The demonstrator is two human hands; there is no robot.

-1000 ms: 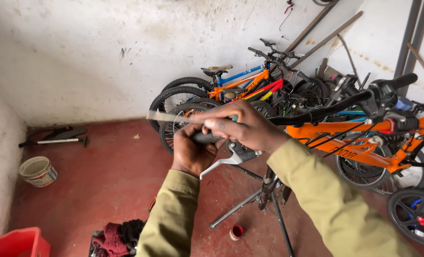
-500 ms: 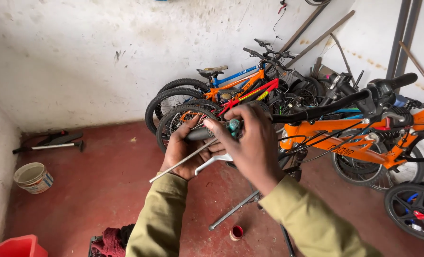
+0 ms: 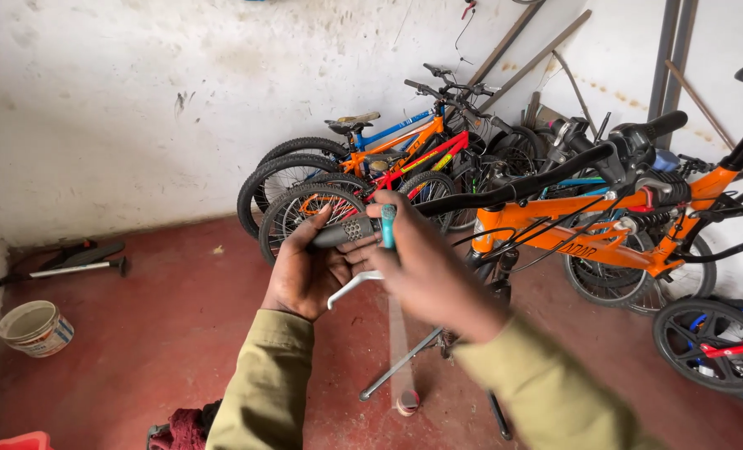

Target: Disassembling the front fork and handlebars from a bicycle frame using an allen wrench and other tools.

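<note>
I see the handlebar grip [image 3: 342,232] between my left hand [image 3: 309,275] and right hand [image 3: 430,271]; bicycles [image 3: 371,167] lean against the wall [image 3: 138,100] behind, bucket [image 3: 36,327] far left.

grey handlebar grip [image 3: 345,231], teal tool handle [image 3: 387,225], orange bike frame [image 3: 555,229]

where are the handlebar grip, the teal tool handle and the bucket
handlebar grip [image 3: 344,231]: head view, on the dotted grey rubber in the left hand
teal tool handle [image 3: 387,226]: head view, mid-handle above the right hand's fingers
bucket [image 3: 36,328]: head view, on its outer wall

Red floor [image 3: 163,333] bears a bucket [image 3: 36,328], probably a pump [image 3: 63,268].
</note>
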